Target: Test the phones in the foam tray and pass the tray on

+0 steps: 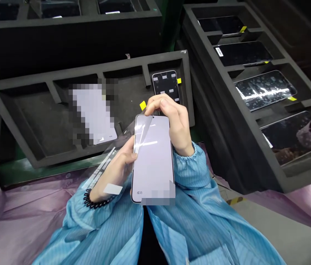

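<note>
A smartphone [153, 162] with a lit pale screen is held upright in front of me. My left hand [121, 162] grips its left side, the thumb on the screen's edge. My right hand [173, 119] curls over the top right corner, its fingertips pinched at the top edge on a clear protective film [141, 134]. That film is partly lifted from the glass and slants to the left across my left hand and wrist, carrying white labels. Near its upper edge is a yellow tab [143, 105]. The backs of the phone and some fingertips are hidden.
Behind my hands lies a dark foam tray [95, 70] with compartments. It holds a lit phone [97, 114], partly pixelated, and a dark-screened phone [164, 82]. Another foam tray [243, 129] at the right holds several phones with yellow tabs. More phones sit in a tray [133, 16] at the back.
</note>
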`<state>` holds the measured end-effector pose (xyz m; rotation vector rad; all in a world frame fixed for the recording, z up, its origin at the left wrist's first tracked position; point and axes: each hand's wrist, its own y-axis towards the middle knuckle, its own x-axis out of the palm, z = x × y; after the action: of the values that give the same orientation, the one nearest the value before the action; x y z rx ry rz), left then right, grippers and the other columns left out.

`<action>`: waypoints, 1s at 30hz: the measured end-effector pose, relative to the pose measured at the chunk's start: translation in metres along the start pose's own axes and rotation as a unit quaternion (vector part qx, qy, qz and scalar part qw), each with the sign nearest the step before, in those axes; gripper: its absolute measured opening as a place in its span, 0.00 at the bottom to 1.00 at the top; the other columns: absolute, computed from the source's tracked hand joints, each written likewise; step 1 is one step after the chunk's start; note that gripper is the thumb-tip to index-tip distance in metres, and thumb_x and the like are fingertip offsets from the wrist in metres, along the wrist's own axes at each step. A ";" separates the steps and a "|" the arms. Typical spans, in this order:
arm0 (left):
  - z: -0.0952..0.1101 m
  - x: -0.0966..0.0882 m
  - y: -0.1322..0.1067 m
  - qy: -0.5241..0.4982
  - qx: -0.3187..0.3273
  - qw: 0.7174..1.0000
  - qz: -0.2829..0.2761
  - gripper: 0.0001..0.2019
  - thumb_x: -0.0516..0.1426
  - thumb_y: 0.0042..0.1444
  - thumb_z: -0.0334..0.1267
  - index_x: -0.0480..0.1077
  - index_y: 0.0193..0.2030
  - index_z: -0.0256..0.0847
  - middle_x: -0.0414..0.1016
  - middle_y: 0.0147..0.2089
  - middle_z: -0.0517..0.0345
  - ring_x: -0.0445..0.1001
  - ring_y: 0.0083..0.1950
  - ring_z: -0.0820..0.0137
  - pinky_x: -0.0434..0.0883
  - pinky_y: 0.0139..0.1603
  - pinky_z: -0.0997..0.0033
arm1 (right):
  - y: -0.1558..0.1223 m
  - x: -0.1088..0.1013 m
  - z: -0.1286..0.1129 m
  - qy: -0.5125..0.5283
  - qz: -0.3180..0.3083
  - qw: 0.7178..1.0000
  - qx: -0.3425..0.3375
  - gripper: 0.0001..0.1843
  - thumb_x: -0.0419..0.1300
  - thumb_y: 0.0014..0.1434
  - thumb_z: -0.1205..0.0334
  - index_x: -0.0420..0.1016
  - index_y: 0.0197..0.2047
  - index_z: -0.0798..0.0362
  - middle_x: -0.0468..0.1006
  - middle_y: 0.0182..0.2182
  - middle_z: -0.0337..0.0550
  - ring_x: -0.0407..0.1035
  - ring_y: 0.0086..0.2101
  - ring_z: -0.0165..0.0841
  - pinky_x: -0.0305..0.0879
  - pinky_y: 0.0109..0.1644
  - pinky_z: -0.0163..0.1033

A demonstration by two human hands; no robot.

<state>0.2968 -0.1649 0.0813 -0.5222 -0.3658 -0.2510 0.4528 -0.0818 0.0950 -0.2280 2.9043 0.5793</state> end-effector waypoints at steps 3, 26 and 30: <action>0.001 0.001 -0.002 0.005 0.009 1.000 0.006 0.34 0.57 0.51 0.44 0.66 0.67 0.41 0.78 0.49 0.52 0.77 0.41 0.62 0.72 0.35 0.68 | -0.001 0.000 -0.002 -0.001 0.004 1.000 -0.012 0.24 0.46 0.75 0.62 0.76 0.31 0.49 0.78 0.37 0.41 0.74 0.41 0.30 0.74 0.51 0.39; -0.003 -0.012 -0.008 0.051 0.058 0.993 0.084 0.32 0.58 0.55 0.47 0.67 0.67 0.44 0.77 0.37 0.56 0.72 0.26 0.68 0.71 0.24 0.69 | -0.019 -0.014 -0.007 -0.125 0.072 0.987 -0.068 0.17 0.58 0.68 0.52 0.72 0.28 0.50 0.74 0.40 0.41 0.71 0.46 0.38 0.68 0.56 0.49; -0.011 -0.014 -0.007 0.067 0.070 0.990 0.104 0.31 0.58 0.59 0.51 0.65 0.68 0.47 0.75 0.35 0.58 0.65 0.22 0.73 0.60 0.16 0.75 | -0.021 -0.013 -0.007 -0.209 0.102 0.969 -0.080 0.12 0.62 0.65 0.61 0.71 0.29 0.50 0.75 0.39 0.41 0.69 0.43 0.37 0.66 0.54 0.48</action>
<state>0.2850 -0.1747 0.0701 -0.4000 -0.1953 -0.0576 0.4681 -0.1020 0.0964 0.1593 2.4875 0.7876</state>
